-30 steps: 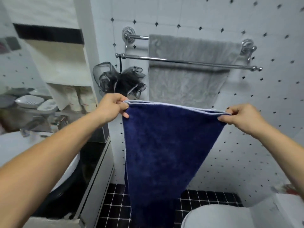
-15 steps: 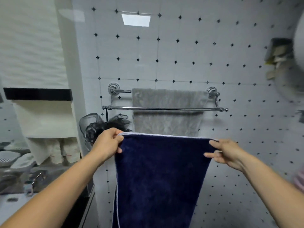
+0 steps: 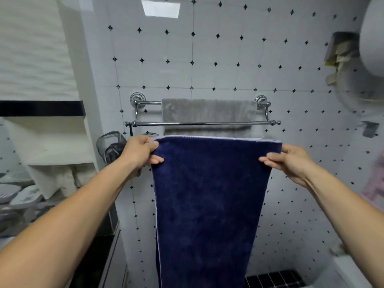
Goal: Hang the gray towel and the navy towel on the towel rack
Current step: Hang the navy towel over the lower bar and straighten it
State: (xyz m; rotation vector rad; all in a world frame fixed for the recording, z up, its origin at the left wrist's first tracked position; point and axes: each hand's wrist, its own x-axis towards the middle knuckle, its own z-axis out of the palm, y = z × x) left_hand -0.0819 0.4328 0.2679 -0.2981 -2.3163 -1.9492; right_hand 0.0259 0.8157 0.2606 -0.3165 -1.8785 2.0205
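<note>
The navy towel hangs stretched between my hands, its top edge level and just below the front bar of the chrome towel rack. My left hand pinches its top left corner. My right hand grips its top right corner. The gray towel is draped over the rack's rear bar against the tiled wall, behind the front bar. The front bar is bare.
A black mesh bath sponge hangs from the rack's left end, partly behind my left hand. A shelf unit with soap dishes stands at the left. A holder with rags is on the right wall.
The view has tilted up. My hands have raised the navy towel closer to the rack and pulled its top edge flatter and wider.
</note>
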